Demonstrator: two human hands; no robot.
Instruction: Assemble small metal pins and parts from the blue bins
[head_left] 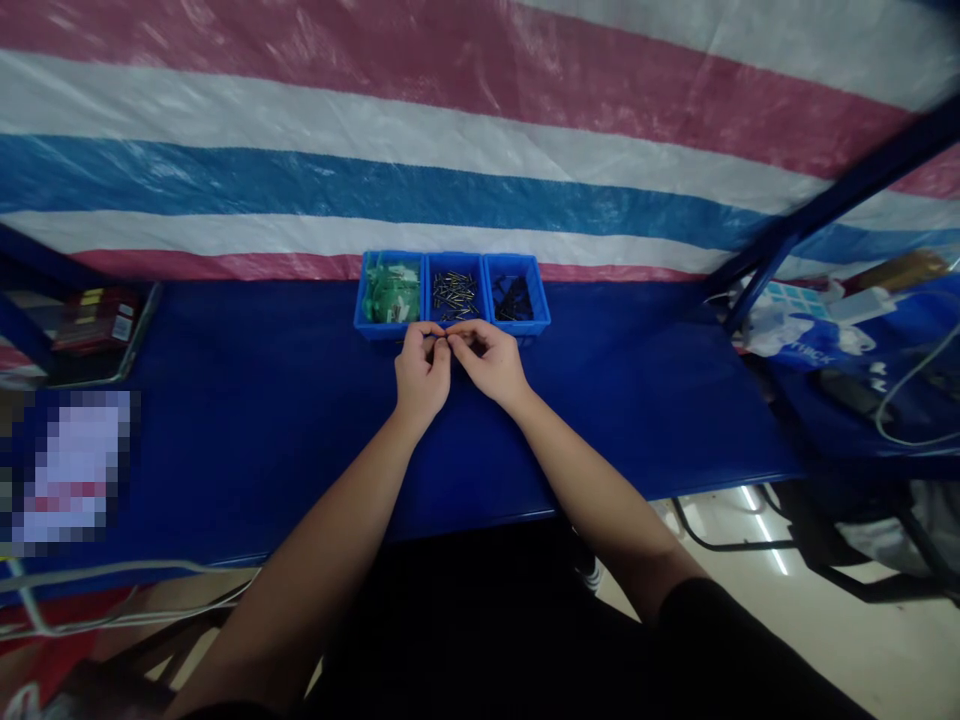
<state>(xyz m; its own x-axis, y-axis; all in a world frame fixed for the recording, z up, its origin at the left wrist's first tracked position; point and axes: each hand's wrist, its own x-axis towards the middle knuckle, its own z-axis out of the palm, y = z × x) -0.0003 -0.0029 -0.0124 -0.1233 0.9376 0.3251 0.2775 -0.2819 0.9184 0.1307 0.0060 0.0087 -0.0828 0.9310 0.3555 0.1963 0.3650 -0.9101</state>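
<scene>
My left hand [423,372] and my right hand [491,362] meet fingertip to fingertip just in front of three joined blue bins. Both are closed in a pinch, and whatever sits between the fingertips is too small and hidden to name. The left bin [361,318] holds a green plastic bag [391,292] with pale pieces in it. Many thin brass-and-dark metal pins or screws [454,292] lie in the middle bin [433,262]. Small black parts [514,298] are heaped in the right bin [534,322].
A blue table top [637,400] spreads around the bins, against a striped plastic sheet [450,130]. At the left stand dark red boxes [97,320] on a tray. To the right are a blue frame post [757,270] and a plastic bag [810,338]. Cables [127,570] run along the front left edge.
</scene>
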